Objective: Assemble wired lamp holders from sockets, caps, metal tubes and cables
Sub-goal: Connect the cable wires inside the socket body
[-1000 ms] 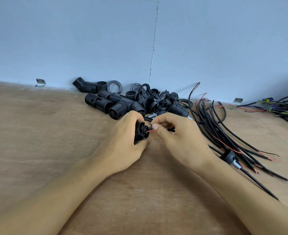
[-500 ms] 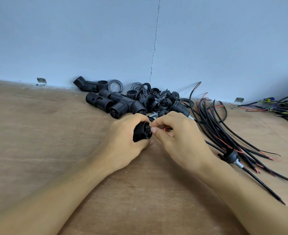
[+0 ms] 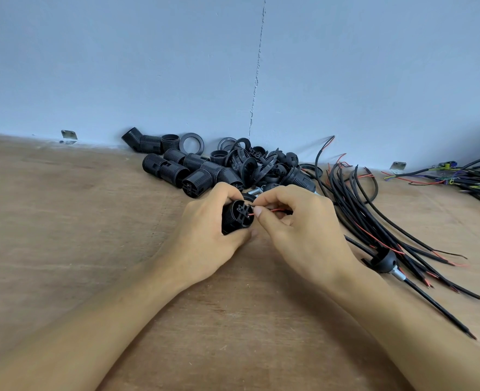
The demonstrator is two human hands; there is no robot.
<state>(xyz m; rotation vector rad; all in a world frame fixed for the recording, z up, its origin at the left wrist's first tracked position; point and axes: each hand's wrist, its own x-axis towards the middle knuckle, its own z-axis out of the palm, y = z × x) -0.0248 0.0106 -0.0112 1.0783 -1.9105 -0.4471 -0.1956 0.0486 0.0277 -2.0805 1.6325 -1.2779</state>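
Beside socket (image 3: 237, 217), right hand (image 3: 303, 235) drawn back, red wire (image 3: 272, 210) showing again

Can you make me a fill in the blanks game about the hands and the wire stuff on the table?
1. The left hand grips a socket that is ____ in colour.
2. The right hand pinches a thin ____ wire at the socket's end.
3. The bundle of cables lies on the table to the ____ of both hands.

Missing words: black, red, right.
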